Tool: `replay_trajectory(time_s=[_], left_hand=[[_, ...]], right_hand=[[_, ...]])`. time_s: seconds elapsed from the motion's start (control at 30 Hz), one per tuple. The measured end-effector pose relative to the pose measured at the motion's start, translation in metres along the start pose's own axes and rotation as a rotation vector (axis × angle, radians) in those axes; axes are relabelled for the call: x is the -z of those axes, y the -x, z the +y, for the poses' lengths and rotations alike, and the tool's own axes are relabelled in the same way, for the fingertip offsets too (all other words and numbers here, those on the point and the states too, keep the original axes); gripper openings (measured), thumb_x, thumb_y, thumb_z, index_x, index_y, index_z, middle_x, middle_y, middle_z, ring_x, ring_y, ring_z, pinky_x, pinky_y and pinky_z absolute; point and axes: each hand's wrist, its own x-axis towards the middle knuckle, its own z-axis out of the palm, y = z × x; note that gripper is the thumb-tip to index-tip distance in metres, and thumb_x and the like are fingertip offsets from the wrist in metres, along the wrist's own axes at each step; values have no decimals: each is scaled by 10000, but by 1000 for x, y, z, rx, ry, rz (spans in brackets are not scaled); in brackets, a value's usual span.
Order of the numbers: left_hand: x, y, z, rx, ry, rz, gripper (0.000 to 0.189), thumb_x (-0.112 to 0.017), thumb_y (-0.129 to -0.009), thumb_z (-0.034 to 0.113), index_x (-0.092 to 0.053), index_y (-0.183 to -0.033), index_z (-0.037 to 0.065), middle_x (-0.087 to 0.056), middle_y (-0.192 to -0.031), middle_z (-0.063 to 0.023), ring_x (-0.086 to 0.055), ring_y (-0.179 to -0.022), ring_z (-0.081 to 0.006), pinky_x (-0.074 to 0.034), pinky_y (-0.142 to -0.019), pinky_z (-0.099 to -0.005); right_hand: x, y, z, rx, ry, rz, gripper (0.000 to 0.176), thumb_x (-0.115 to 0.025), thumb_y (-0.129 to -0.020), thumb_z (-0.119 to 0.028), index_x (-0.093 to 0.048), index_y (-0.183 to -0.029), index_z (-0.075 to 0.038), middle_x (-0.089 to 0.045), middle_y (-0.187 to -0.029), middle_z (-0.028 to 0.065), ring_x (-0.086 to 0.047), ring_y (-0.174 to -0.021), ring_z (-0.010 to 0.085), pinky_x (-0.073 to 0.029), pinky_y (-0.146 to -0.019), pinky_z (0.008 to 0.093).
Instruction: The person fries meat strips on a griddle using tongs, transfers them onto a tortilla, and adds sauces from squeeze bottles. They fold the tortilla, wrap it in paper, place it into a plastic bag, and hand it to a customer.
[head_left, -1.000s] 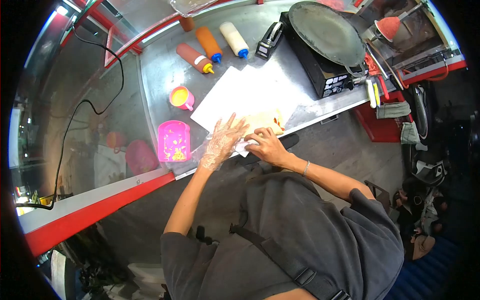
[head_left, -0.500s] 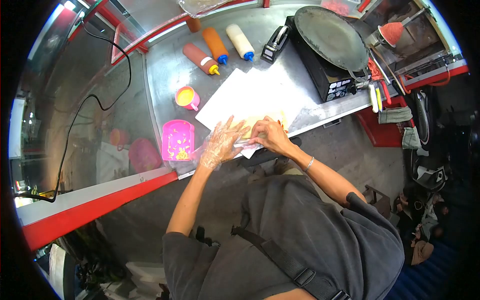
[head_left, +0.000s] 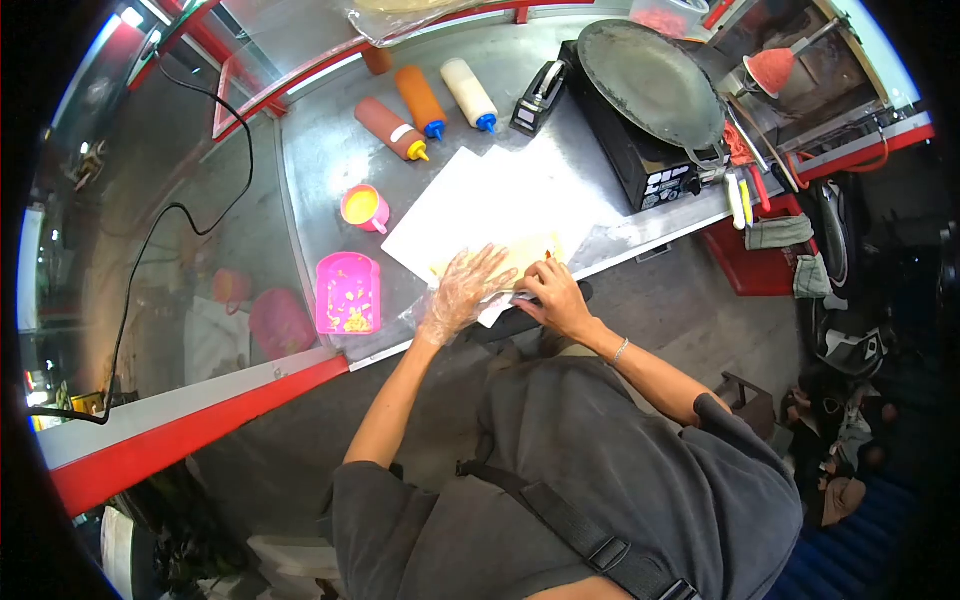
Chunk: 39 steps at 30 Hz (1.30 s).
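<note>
My left hand (head_left: 464,292), in a clear plastic glove, lies flat with fingers stretched over a thin yellow wrap (head_left: 522,250). That wrap rests on white paper sheets (head_left: 445,205) near the counter's front edge. At the wrap's right end, the fingers of my bare right hand (head_left: 556,299) are curled and pinched on its near edge; their tips are partly hidden. A small reddish bit shows by those fingers. Left of the paper stand a pink cup (head_left: 377,215) with orange-yellow contents and a pink tray (head_left: 330,290) holding yellow crumbs.
Three squeeze bottles, reddish (head_left: 385,124), orange (head_left: 418,96) and cream (head_left: 466,86), lie at the back beside a black tape dispenser (head_left: 538,98). A wide dark pan (head_left: 650,80) sits on a black stove (head_left: 635,165) at right. Glass panels border the left side.
My left hand has slid slightly right and flattened further over the wrap. My right hand has shifted a little right and down along the edge. The whole view has moved slightly.
</note>
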Motion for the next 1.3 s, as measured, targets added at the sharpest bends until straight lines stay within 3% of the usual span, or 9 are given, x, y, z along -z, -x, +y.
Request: replay_trajectory(time_s=[0.47, 0.57, 0.63, 0.67, 0.77, 0.9, 1.03, 1.1, 1.3], left_hand=[[1, 0, -4, 78, 249, 10, 540, -770, -879, 158, -687, -1413, 158, -661, -1472, -69, -540, -1458, -271, -451, -1199, -425], [19, -11, -2, 110, 352, 97, 387, -761, -927, 211, -755, -1298, 101, -742, -1315, -136, -683, -1267, -306, -552, -1055, -388], [46, -29, 4, 637, 317, -290, 273, -730, -988, 260, -812, -1130, 41, -795, -1025, -197, -775, -933, -285, -590, -822, -391], [45, -31, 0, 638, 316, -286, 273, -730, -988, 260, -812, -1130, 41, -795, -1025, -197, -775, -933, -285, -590, -822, -391], [4, -28, -37, 487, 655, 132, 310, -736, -997, 321, -839, -1027, 30, -719, -707, -171, -642, -660, -156, -510, -644, -409], [13, -47, -55, 624, 599, -45, 239, -733, -973, 276, -846, -1067, 87, -802, -954, -179, -776, -837, -301, -577, -793, -407], [11, -58, -62, 758, 531, -79, 317, -818, -898, 377, -848, -973, 71, -779, -861, -199, -756, -794, -307, -563, -748, -419], [8, -60, -66, 760, 517, -59, 363, -840, -875, 411, -841, -934, 53, -762, -819, -212, -744, -769, -312, -554, -728, -427], [3, -56, -65, 659, 466, 118, 438, -867, -850, 400, -730, -787, -11, -650, -699, -240, -653, -651, -344, -474, -647, -487]], right_hand=[[-8, -24, 15, 145, -45, 55, 191, -822, -836, -99, -669, -949, -99, -729, -1121, 36, -693, -1009, 273, -513, -951, 427], [-8, -35, 23, 161, -18, 23, 148, -794, -877, -113, -666, -944, -81, -747, -1018, 73, -699, -970, 291, -527, -941, 444], [2, -48, 24, -15, -32, -94, 170, -764, -930, -178, -687, -960, -29, -743, -879, 151, -729, -906, 329, -543, -915, 459], [5, -57, 25, -11, -31, -93, 170, -764, -930, -178, -687, -960, -29, -743, -879, 151, -729, -906, 329, -543, -915, 459], [6, -85, 42, -241, -169, -275, 248, -789, -921, -230, -724, -1016, -11, -756, -871, 221, -741, -871, 416, -562, -801, 498], [6, -110, 58, -223, -174, -311, 248, -828, -870, -260, -799, -1003, -53, -756, -860, 191, -732, -837, 395, -558, -795, 452], [1, -120, 74, -128, -179, -233, 243, -831, -866, -270, -817, -990, -62, -776, -908, 174, -740, -885, 371, -559, -823, 435], [0, -126, 76, -296, -197, -378, 292, -858, -839, -329, -837, -1003, -88, -791, -934, 164, -748, -937, 353, -558, -868, 444], [-1, -135, 75, -318, -108, -467, 271, -860, -834, -326, -838, -997, -111, -790, -980, 152, -738, -947, 351, -557, -855, 422]])
